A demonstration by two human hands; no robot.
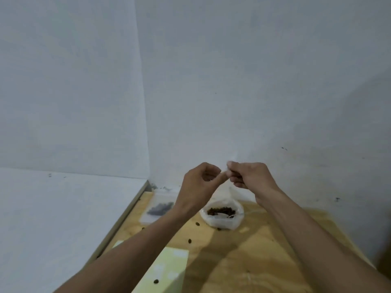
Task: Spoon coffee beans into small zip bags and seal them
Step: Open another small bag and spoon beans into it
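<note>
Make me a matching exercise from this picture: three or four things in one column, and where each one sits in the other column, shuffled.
Things:
1. open white plastic bag of brown coffee beans
2. clear zip bag holding dark beans
3. pale green sheet
4. small clear zip bag

Places:
A. flat at the wooden table's far left corner
B. pinched between both hands, raised
C. nearest the camera, one bean on it
D. mid-table, below the hands

Pairs: 1-D, 2-A, 3-C, 4-B

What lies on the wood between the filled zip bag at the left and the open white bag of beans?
Head view: the left forearm crosses above; visible wood is bare.
</note>
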